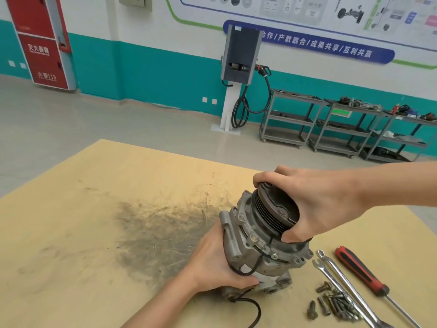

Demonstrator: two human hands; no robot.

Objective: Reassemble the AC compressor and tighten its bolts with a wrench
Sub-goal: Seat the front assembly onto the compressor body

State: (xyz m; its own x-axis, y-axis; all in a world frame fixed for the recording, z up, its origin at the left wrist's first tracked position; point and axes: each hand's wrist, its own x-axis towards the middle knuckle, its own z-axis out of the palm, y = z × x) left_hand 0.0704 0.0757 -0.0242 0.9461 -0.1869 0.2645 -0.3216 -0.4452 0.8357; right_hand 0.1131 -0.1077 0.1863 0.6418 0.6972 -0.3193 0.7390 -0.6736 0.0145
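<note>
Compressor [260, 235] is sitting tilted on the tan board tabletop [94, 233], pulley end pointing up and away, rear end down by the near edge. Board is showing a dark greasy, scratched patch [160, 235] just left of the unit. Black wire [250, 306] is trailing from the body toward the near edge.

Left hand [212, 263] is wrapping the lower housing from the left, fingers curled round it, thumb near the wire. Right hand [314, 202] is reaching in from the right and gripping the black clutch pulley [279, 209], fingers over its far rim, thumb on its near rim.

Right of the unit: loose bolts [333, 301] are lying in a pile, two wrenches [340, 278] are lying side by side along the pile, and a red-and-black screwdriver [361, 271] is lying just beyond them.

Farther out, grey tiled floor [71, 119]. White post with a grey charger box and looped black cable [238, 74] is standing at the teal-and-white wall. Grey shelf carts [331, 129] to its right are carrying assorted parts, too small to identify. Red fire cabinet [42, 41] is leaning at far left.
</note>
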